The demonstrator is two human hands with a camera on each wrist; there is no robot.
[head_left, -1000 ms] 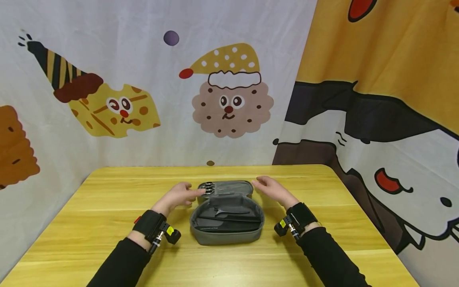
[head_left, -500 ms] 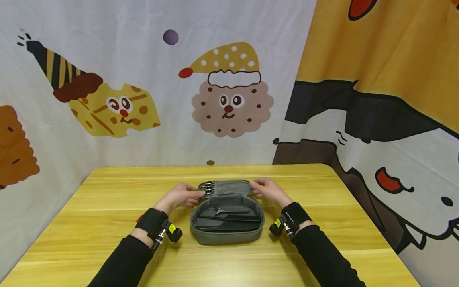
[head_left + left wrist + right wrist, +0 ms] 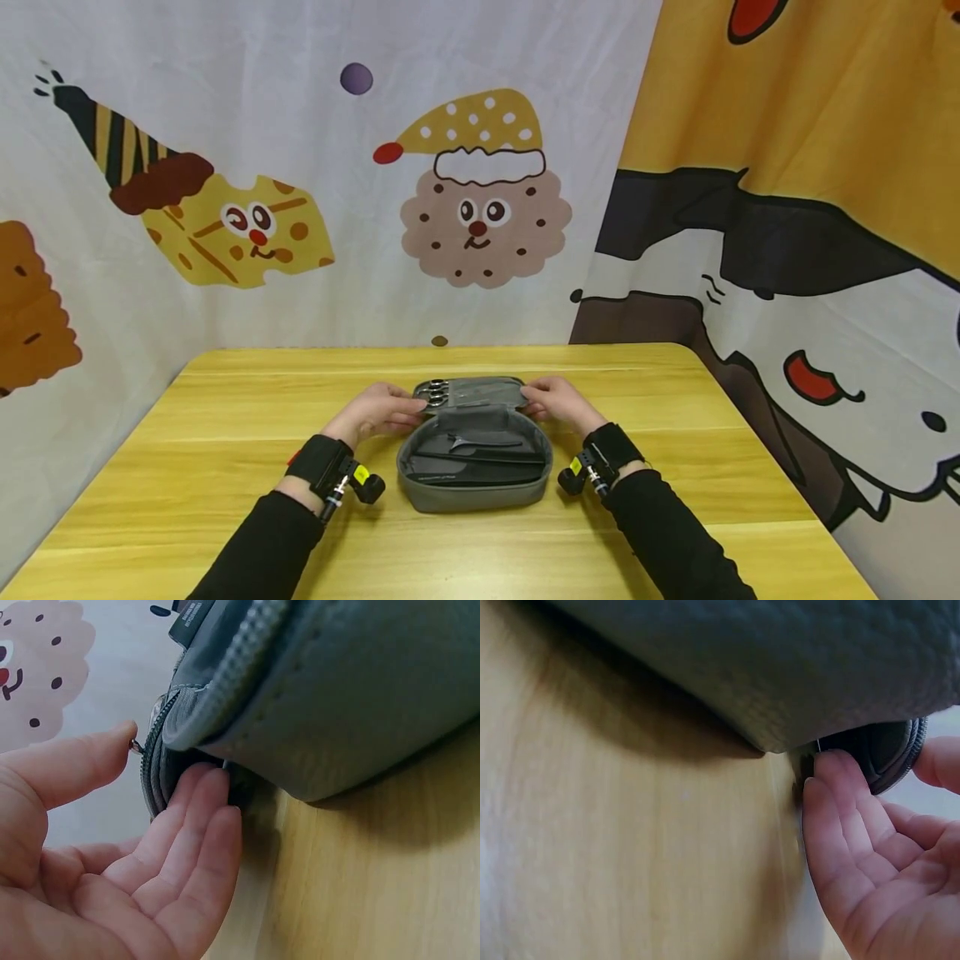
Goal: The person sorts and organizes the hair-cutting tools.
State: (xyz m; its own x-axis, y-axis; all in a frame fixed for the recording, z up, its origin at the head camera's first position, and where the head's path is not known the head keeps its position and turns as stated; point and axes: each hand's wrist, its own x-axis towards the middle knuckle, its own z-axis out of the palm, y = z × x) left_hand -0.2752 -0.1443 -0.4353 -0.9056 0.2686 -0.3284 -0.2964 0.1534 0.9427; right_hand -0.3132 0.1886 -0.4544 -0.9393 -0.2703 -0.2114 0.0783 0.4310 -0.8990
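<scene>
A grey zippered case (image 3: 474, 498) lies on the table with its lid (image 3: 487, 393) folded back. Several steel scissors (image 3: 435, 393) sit at the lid's left end, beside a clear pocket. Inside the case are a slim grey clip-like piece (image 3: 487, 443) and flat black pieces (image 3: 480, 477), kind unclear. My left hand (image 3: 382, 410) pinches the lid's left edge, thumb by the zipper pull (image 3: 136, 746) and fingers underneath. At the opposite edge, my right hand (image 3: 561, 402) holds the lid the same way; the right wrist view shows its fingertips partly hidden under the lid (image 3: 900, 754).
The wooden table (image 3: 262, 392) extends around the case on all sides. Behind it hangs a white cloth (image 3: 300, 100) with cartoon prints, and a patterned orange, dark and white cloth (image 3: 750, 125) stands at the right.
My right hand has moved left and taken hold of the lid's right edge. My left hand has shifted only slightly at the left edge. The case has stayed in place.
</scene>
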